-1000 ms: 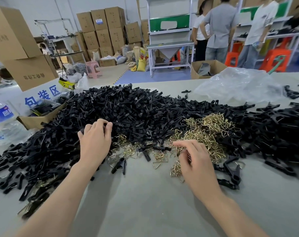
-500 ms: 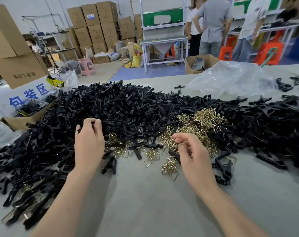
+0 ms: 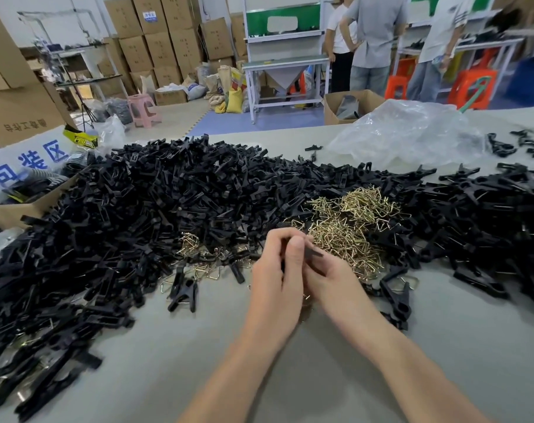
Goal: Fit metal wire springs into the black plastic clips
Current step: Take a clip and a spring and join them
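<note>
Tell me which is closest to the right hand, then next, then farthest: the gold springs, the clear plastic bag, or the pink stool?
1. Gold springs, piled just beyond the right hand.
2. Clear plastic bag, farther back on the table, right side.
3. Pink stool, past the table, far left.

Springs (image 3: pixel 348 227) right of clip heap (image 3: pixel 143 209)

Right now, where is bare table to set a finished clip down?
Bare table lies right of the right forearm, below the black clips; a smaller patch sits between the left forearm and the left clip heap. The middle, around the wire springs, is crowded.
</note>
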Tool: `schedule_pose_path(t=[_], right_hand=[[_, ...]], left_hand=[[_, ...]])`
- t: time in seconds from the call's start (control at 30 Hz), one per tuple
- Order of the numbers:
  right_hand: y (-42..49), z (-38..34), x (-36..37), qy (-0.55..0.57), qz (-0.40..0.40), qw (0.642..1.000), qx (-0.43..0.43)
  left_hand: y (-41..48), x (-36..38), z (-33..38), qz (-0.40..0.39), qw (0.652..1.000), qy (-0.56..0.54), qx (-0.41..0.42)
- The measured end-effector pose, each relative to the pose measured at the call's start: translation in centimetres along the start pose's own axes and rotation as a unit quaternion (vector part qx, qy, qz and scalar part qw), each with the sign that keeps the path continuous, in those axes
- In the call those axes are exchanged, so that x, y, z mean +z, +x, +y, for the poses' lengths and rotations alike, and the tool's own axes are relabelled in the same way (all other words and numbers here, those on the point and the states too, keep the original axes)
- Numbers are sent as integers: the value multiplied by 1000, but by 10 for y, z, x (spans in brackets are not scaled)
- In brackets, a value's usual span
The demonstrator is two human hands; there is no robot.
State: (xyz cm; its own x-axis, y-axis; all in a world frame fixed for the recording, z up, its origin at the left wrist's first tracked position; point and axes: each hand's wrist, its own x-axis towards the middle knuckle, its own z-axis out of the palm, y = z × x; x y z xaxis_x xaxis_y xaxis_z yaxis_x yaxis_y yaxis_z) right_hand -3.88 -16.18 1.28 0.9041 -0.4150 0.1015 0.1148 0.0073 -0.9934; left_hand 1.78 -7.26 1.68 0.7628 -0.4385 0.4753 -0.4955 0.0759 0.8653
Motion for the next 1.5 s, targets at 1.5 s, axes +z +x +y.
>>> schedule_pose_path(t=[1.5], right_hand=[[14,11,-14,150,0,988,29]], left_hand=[[20,-25,-17,16,937,-261,-231]])
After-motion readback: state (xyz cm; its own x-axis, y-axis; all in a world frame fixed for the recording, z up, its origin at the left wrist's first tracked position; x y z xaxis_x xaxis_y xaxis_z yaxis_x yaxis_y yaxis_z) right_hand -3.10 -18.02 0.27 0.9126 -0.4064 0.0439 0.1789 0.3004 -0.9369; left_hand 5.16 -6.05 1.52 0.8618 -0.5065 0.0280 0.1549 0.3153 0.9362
